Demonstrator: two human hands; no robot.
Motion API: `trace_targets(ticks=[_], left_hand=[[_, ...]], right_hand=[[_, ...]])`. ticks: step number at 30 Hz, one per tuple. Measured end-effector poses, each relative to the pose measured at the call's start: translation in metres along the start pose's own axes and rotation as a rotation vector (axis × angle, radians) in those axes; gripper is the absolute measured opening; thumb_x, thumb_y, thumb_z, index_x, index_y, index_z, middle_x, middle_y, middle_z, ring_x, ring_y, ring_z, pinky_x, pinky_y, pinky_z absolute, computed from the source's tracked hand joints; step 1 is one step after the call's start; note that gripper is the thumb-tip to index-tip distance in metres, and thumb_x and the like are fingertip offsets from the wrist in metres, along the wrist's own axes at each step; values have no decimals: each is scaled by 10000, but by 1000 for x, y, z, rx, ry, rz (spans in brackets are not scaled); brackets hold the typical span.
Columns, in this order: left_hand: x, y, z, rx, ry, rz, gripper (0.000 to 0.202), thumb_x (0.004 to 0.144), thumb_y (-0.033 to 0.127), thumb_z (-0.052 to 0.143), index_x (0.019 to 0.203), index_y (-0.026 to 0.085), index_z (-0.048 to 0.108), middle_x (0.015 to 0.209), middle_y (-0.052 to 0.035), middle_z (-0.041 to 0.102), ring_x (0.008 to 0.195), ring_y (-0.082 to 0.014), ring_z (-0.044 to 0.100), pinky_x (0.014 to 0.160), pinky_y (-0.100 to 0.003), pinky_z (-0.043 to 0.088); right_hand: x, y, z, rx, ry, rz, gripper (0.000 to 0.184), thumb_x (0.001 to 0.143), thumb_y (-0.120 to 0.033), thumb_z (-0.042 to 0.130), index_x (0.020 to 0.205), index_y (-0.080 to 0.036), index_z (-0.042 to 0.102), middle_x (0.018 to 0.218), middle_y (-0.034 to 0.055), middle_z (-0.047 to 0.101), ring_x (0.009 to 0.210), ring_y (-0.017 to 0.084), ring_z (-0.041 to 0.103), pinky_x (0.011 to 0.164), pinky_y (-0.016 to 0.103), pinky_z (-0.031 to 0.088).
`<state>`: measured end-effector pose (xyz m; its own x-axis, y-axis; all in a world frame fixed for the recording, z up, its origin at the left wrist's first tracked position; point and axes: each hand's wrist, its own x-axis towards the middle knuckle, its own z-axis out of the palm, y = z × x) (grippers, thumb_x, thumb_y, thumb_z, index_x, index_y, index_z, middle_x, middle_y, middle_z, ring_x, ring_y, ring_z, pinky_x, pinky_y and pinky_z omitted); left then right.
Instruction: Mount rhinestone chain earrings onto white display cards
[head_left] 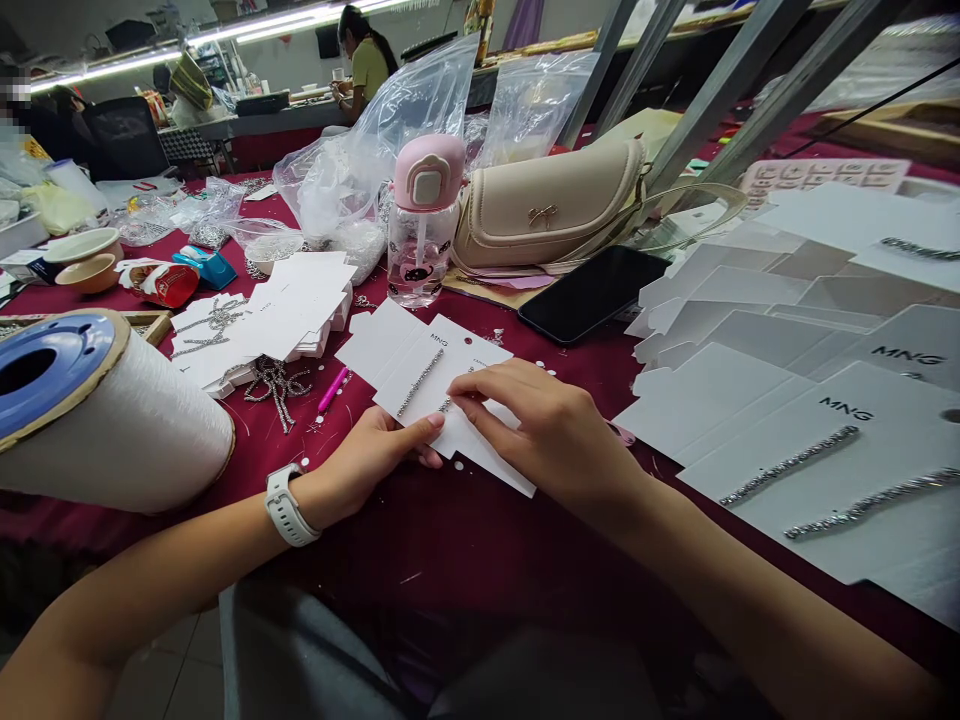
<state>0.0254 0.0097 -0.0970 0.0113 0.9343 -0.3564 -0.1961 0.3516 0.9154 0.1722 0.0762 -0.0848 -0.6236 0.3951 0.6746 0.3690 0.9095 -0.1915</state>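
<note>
My left hand [382, 440] grips the lower edge of a white jewellery card [390, 350] printed "MNG", its thumb lying on the card's front. One silver beaded strand [420, 383] is attached on the card's left half. Over the right half, my right hand [525, 400] has thumb and forefinger pinched at a second silver strand [445, 404], which the fingers partly cover. A pink pen [333, 390] lies left of the card. Beyond it sits a stack of white cards [292, 300], with loose silver strands [277, 388] beside and on top.
At right, overlapping cards [795, 420] bear silver strands. A big thread spool [142, 420] stands at left. Behind the card are a pink-lidded bottle [427, 200], a beige handbag [547, 205] and a black phone [592, 290]. Metal legs [720, 100] rise at back right; another person [366, 65] sits farther off.
</note>
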Motion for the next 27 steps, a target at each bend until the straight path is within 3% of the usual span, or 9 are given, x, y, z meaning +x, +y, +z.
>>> trace_targets(ticks=[12, 19, 27], left_hand=[[0, -1, 0, -26, -15, 35, 316, 668, 390, 658, 725, 85, 596, 560, -11, 579, 550, -78, 520, 607, -192, 410], [1, -1, 0, 9, 1, 11, 340, 668, 406, 653, 556, 96, 568, 507, -15, 563, 496, -66, 477, 560, -185, 386], [1, 0, 1, -9, -7, 31, 320, 664, 384, 659, 564, 93, 569, 558, -10, 572, 547, -70, 504, 597, -182, 399]], right_hand=[[0, 1, 0, -19, 3, -14, 113, 781, -92, 487, 785, -173, 566, 747, 34, 654, 721, 161, 586, 670, 283, 465], [0, 0, 0, -2, -13, -11, 126, 780, -91, 483, 789, -181, 570, 752, 30, 656, 722, 162, 591, 672, 283, 468], [-1, 0, 1, 33, -36, 14, 100, 780, -107, 500, 779, -170, 578, 748, 28, 659, 724, 151, 594, 655, 262, 466]])
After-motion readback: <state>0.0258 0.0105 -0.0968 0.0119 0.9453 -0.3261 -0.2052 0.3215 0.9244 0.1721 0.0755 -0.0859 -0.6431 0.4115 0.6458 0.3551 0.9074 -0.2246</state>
